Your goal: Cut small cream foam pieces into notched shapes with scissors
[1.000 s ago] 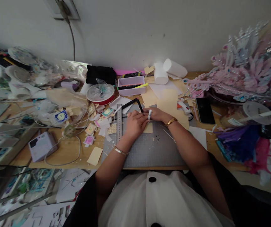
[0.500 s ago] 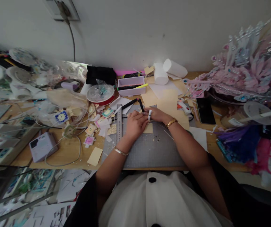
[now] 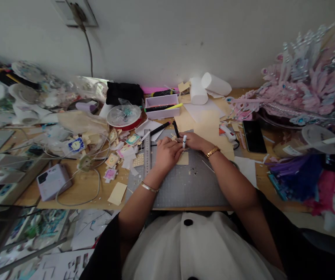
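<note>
My left hand [image 3: 169, 152] is closed over the grey cutting mat [image 3: 196, 190], its fingertips meeting those of my right hand [image 3: 193, 141]. A small white-capped item [image 3: 184, 141] stands upright between the two hands; which hand grips it is hard to make out. From the fingers of my right hand a black pen [image 3: 175, 128] sticks up, tilted away. Just below the fingertips a small cream paper piece [image 3: 183, 158] lies on the mat. To the left of my left hand is a metal ruler [image 3: 147, 153]. Whatever is pinched beneath the fingers is hidden.
Decorated paper pieces [image 3: 111, 159] lie scattered left of the ruler. Behind the hands stands a lilac tray [image 3: 163, 112] with pens. A phone [image 3: 254, 137], a lidded cup [image 3: 298, 146] and pink crowns [image 3: 307, 85] are at the right. A lilac device [image 3: 53, 181] sits left.
The black pen has shifted slightly to the right and down. The white-capped item stands a little more upright. Both hands remain almost in place.
</note>
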`<state>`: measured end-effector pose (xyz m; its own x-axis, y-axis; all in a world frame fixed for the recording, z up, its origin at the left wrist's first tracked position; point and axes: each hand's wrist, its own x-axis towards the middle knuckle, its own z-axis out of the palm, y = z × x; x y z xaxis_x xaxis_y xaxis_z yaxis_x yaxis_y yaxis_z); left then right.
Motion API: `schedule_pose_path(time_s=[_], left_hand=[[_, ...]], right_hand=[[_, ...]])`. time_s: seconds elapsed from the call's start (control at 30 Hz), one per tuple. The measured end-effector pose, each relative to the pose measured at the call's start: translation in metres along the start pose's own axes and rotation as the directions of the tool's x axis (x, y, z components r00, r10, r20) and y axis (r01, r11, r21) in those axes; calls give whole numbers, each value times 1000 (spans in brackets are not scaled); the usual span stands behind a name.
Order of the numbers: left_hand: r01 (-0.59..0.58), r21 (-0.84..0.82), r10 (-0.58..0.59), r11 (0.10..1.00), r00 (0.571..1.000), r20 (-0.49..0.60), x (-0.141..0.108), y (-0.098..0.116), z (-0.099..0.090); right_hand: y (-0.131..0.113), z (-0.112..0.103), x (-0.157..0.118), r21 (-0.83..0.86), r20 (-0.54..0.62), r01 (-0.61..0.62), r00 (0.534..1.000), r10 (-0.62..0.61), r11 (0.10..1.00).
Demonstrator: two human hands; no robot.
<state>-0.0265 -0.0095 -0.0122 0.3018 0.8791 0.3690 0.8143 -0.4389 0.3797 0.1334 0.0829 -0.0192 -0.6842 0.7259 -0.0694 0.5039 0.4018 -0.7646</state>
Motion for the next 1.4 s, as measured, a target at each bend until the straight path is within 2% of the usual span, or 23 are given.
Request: schedule_pose_path(time_s=[0.23,0.57,0.63,0.7,0.77,0.87,0.93,1.0,1.07,1.13,1.2,1.27,1.4], left_hand=[[-32,27,33,999,999,-35,-1,-1,2],[-16,-5,16,1000,1000,-16,0,1,-1],[-4,-14,3,1000,1000,-12,0,1,-1],[20,-41,-21,999,1000,-23,-1,-1,0],[58,-106,-66,993,995,-72,-2,-5,0],[127,-225,-170,966,969,-179,-3,-11,-2],[165,-271,-228,948,948,-223,-3,-13,-4],[173,-297,-243,939,946,-216,-3,-13,-5],[152,-308,-215,939,959,-184,-4,-11,-4],[131,-300,-187,945,968,-165,-4,-9,-3],[131,-285,-185,950,968,-171,-4,-7,-2],[147,-265,-200,953,962,-187,-4,-7,-3],[162,-226,-206,961,960,-191,-6,-6,-5]], right_hand=[[-5,-1,-4,23,-8,-4,1000,4,1000],[-12,-4,-9,56,-6,-2,1000,3,998],[-12,-3,-11,80,-53,-9,999,14,997],[-12,-3,-14,136,-160,-25,986,47,990],[-16,-7,-17,211,-305,-14,949,80,977],[-28,-16,-23,296,-519,40,846,126,954],[-38,-22,-29,323,-609,50,776,166,945],[-46,-23,-39,336,-650,33,732,206,941],[-50,-17,-53,323,-633,-5,743,220,946],[-50,-4,-69,272,-579,-53,788,207,961],[-49,11,-85,146,-556,-93,815,160,985],[-48,24,-98,-14,-559,-148,821,115,989],[-49,40,-115,-272,-547,-240,835,55,932]])
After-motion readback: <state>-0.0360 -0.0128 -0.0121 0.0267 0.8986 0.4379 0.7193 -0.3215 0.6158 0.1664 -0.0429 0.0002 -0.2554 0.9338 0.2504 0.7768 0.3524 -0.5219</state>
